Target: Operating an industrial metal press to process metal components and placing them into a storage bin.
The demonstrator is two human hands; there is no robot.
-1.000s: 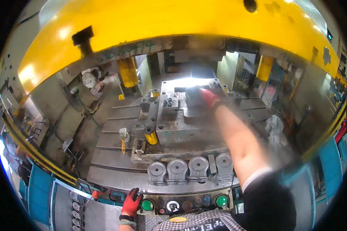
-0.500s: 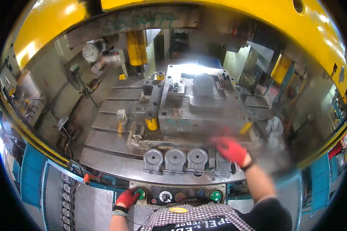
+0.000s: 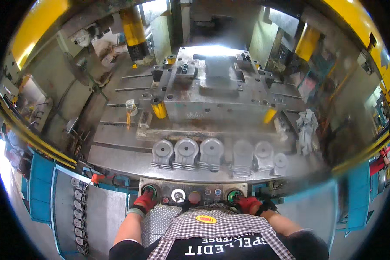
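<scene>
My left hand [image 3: 145,201], in a red glove, reaches its fingers onto the green push button [image 3: 149,191] at the left of a control panel [image 3: 208,187]. My right hand [image 3: 248,204], gloved in red too, has its fingers at the other green button [image 3: 234,196] on the panel's right. Neither hand holds anything. Beyond the panel, stacks of grey metal parts with round heads [image 3: 186,149] stand in a row along the press bed's front edge. Behind them sits a large steel die [image 3: 212,106], its middle somewhat blurred.
Yellow posts [image 3: 159,108] flank the die. A yellow-handled brush [image 3: 128,115] lies left on the slotted bed [image 3: 112,134], a grey rag [image 3: 307,130] right. More parts [image 3: 79,212] line the lower left table. Yellow press columns [image 3: 132,26] rise behind.
My right hand has come back from the part stacks to the right green button. My left hand stays at its button. The view has shifted; the round shape on the die no longer shows.
</scene>
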